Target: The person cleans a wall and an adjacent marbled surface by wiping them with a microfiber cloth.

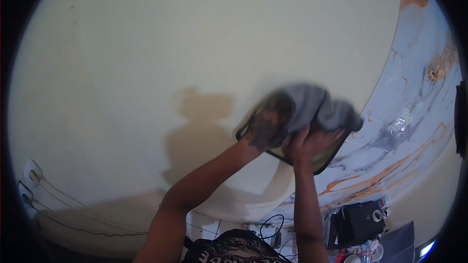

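A grey cloth, bunched and blurred by motion, lies over a flat panel with a black rim that looks like a mirror. My left hand is at the cloth's left side, closed on it, with grey folds about the wrist and blur over the fingers. Lower and to the right, my right hand grips the cloth's bottom edge, its fingers pointing right and partly covered. The panel's upper part is hidden behind the cloth; its lower corners show pale and shiny.
Behind stands a cream wall, with a marble-patterned surface at the right. White wall sockets with plugged-in cables are at the lower left. At the lower right are a black laptop-like item, a tape roll and small clutter.
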Tool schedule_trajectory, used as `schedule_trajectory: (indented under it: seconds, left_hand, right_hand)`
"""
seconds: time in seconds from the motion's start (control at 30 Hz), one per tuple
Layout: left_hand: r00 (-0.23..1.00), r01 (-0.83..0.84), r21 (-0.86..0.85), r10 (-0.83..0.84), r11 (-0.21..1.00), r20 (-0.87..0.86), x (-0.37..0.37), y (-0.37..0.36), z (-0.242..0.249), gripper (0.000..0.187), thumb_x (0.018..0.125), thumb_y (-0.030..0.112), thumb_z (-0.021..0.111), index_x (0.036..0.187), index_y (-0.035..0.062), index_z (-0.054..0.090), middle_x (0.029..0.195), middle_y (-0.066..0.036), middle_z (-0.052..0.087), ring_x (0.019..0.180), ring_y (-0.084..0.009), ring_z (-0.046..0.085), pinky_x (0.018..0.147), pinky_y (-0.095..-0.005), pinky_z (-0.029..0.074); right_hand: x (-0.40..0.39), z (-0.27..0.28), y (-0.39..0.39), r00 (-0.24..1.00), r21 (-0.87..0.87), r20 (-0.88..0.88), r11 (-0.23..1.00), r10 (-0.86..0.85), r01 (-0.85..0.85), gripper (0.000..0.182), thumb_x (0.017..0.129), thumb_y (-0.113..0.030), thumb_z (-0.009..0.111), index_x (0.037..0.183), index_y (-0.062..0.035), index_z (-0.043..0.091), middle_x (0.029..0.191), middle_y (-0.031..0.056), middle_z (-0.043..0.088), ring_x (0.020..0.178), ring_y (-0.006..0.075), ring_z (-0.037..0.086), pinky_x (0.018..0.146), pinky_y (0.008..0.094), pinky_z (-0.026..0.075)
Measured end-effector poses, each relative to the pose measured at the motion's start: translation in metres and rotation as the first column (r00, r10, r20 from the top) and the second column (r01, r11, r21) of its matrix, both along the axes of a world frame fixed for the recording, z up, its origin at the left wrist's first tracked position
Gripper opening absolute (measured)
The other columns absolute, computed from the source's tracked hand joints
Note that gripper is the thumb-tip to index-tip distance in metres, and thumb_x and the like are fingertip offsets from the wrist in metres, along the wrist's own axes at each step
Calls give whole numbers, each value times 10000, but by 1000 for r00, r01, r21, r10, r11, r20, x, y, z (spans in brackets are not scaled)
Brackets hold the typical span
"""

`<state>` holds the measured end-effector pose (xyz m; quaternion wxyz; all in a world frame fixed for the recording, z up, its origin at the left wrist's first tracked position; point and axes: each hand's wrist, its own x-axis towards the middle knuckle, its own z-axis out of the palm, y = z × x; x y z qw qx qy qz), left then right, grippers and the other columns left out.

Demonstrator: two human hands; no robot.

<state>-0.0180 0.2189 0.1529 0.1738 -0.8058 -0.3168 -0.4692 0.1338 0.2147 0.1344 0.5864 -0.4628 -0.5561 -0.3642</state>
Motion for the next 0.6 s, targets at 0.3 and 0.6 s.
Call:
schedule_trajectory:
  seconds: [0.3, 0.6]
  left_hand:
    - [945, 106, 87, -127, 991, 302, -7, 1, -60, 514, 896, 385, 623, 1256, 19, 588, 1286, -189, 583, 1232, -363, 529, 1071, -444, 385]
    - [964, -227, 331, 163, 916, 212, -85, -13, 57, 504, 797, 272, 715, 1247, 65, 619, 1260, -147, 618, 1196, -357, 570, 1030, -476, 427]
  right_hand:
    - [-12, -18, -16, 935, -202, 262, 961, 239, -189, 531, 833, -428, 564, 1088, 33, 638, 1307, 276, 515, 1305, 469, 412, 1136, 647, 167]
    - [-100, 78, -3, 998, 3, 25, 999, 53, -53, 690, 840, -470, 569, 1337, 6, 524, 1434, 298, 392, 1402, 491, 251, 1146, 647, 107]
